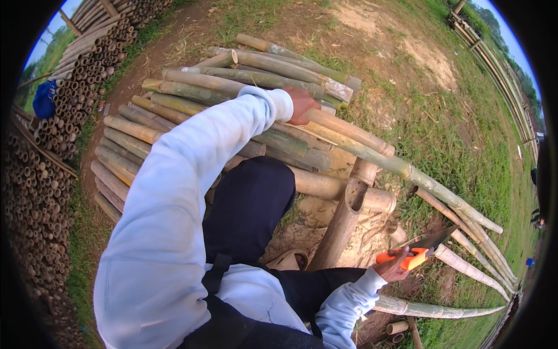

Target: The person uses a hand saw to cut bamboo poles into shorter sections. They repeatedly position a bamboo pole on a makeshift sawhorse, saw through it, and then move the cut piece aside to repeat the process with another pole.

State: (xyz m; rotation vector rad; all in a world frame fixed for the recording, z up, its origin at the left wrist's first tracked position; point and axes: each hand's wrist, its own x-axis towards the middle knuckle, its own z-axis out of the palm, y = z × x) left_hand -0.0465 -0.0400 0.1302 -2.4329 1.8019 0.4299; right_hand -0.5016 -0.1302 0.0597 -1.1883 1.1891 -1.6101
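My left hand (302,106) reaches across the pile and is closed round a short bamboo piece (349,131), with its cut end pointing right. Just beneath and beside that piece runs a long greenish bamboo pole (430,185), slanting down to the right. An upright bamboo post with a notched opening (343,221) stands near where they cross. At the lower right, my right hand (393,266) grips a handsaw (414,257) by its orange handle. The saw's dark blade points up and right, apart from the pole my left hand is near.
Cut bamboo lengths (131,128) lie in a pile at left and centre. Several long poles (471,273) lie on the grass at right. Large bamboo stacks (40,215) line the far left, with a blue item (44,100) on them. Short offcuts (397,327) lie near my right arm.
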